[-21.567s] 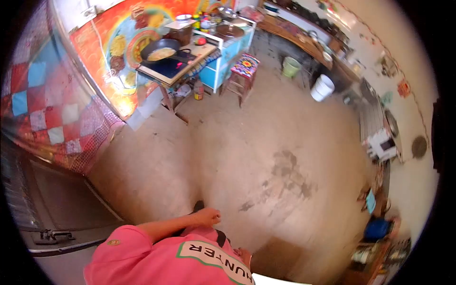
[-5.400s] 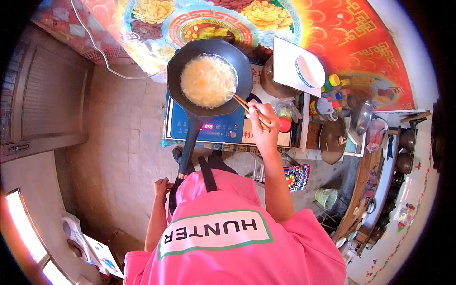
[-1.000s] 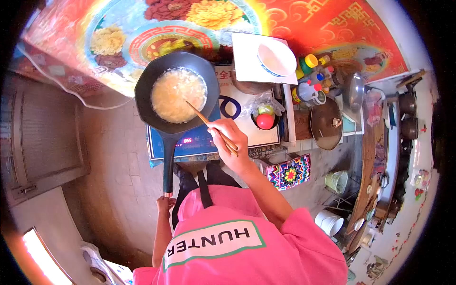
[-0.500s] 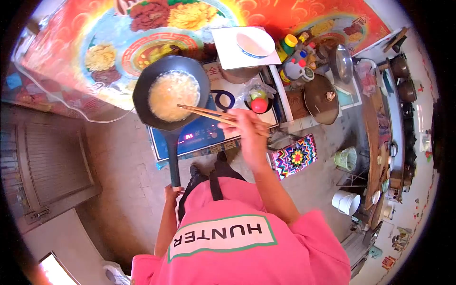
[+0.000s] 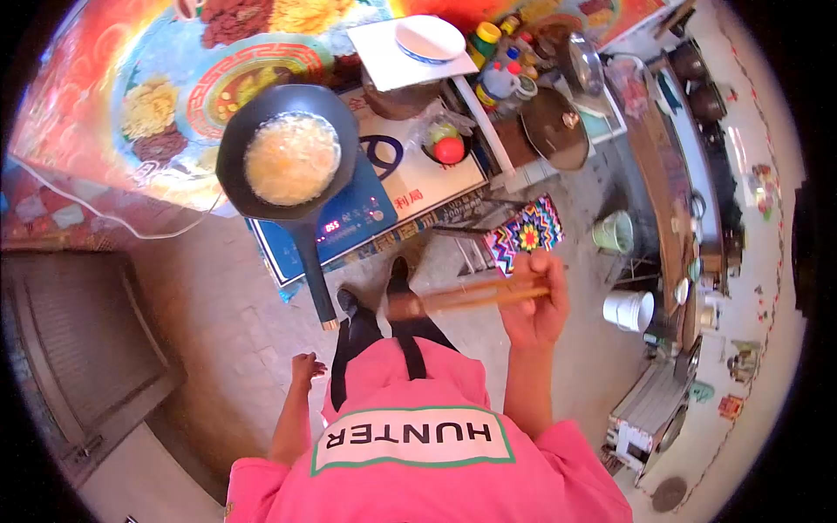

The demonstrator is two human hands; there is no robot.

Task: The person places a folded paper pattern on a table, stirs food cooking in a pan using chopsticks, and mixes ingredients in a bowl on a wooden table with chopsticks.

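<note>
A dark pan (image 5: 235,174) with pale, bubbling food (image 5: 292,159) stands on the blue induction cooker (image 5: 353,209); its handle points toward me. My right hand (image 5: 534,301) is closed round a pair of wooden chopsticks (image 5: 466,298), whose tips point left and are blurred. It is off the table's front edge, below the patterned stool. Beside my left hip, below the end of the pan handle and apart from it, my left hand (image 5: 307,368) hangs with its fingers loosely curled; whether they hold anything is too small to tell.
Right of the cooker are a red tomato (image 5: 449,150) in a dark bowl and a white bowl (image 5: 431,39) on a white board. Bottles and a glass lid (image 5: 554,131) are farther right. A patterned stool (image 5: 526,234) and white bucket (image 5: 629,310) stand on the floor.
My right hand has moved right and toward me with the chopsticks, away from the pan. My left hand has come off the handle's end and dropped lower. The view has shifted rightward.
</note>
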